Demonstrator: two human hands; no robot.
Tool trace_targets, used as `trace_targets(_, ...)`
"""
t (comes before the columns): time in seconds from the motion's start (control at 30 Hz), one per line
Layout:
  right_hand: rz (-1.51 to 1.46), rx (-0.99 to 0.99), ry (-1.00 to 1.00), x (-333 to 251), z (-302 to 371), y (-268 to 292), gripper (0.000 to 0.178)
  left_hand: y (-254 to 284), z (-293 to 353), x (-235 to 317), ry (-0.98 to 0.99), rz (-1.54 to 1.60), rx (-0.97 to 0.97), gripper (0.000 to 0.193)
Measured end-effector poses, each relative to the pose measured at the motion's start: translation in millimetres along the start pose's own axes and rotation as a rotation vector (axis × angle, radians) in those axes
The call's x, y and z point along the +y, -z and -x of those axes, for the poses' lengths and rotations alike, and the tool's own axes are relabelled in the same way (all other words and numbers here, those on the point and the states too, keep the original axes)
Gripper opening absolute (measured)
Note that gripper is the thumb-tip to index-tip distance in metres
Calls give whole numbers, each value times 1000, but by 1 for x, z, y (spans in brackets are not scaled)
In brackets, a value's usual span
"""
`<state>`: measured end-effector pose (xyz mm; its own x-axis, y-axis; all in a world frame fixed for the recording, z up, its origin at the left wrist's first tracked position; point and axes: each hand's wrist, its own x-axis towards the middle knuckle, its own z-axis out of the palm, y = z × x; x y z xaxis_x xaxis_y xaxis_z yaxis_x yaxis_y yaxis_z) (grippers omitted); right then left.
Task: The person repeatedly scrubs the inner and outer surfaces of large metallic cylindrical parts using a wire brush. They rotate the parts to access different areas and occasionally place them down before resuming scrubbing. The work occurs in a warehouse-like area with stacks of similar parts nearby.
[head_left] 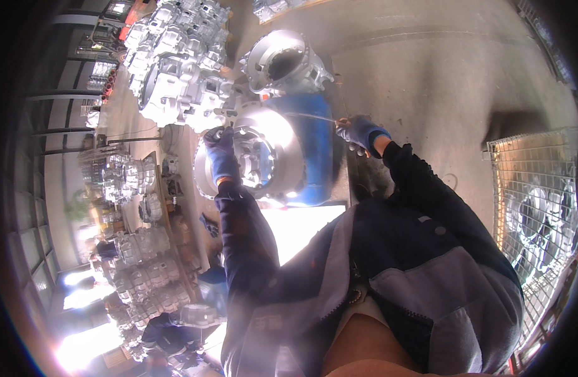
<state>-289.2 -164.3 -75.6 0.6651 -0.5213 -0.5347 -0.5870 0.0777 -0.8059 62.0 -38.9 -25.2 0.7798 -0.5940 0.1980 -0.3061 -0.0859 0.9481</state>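
Observation:
My left hand [221, 157], in a blue glove, is closed at the left rim of a round, bright silver metal housing [286, 147] with a wide opening and a flanged edge. Glare washes out part of the housing's surface. Beneath and beside it is a blue drum [317, 157]. To the right of the drum, my gloved right hand [361, 133] is wrapped round the end of a thin, straight rod-like tool [307, 115]. The rod points left over the drum toward the housing; its far end is lost in the glare.
Another round metal housing [279, 60] stands just beyond. Stacked castings [182, 63] rise at the far left, with more castings [135, 251] along the left. A wire mesh cage [537, 213] holding metal parts is at the right. Another person [166, 333] in dark clothes is at the lower left.

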Motion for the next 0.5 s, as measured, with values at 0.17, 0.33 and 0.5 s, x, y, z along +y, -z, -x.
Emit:
trace_targets(0.17, 261, 50, 255, 5, -7, -2, 20, 8, -13, -15, 15, -4, -28, 27)
trace_targets(0.33, 655, 183, 430, 35, -34, -9, 19, 8, -12, -17, 14, -3, -16, 27)
trace_targets(0.5, 520, 31, 469, 41, -45, -15, 27, 4, -6, -13, 0, -27, 37, 27)
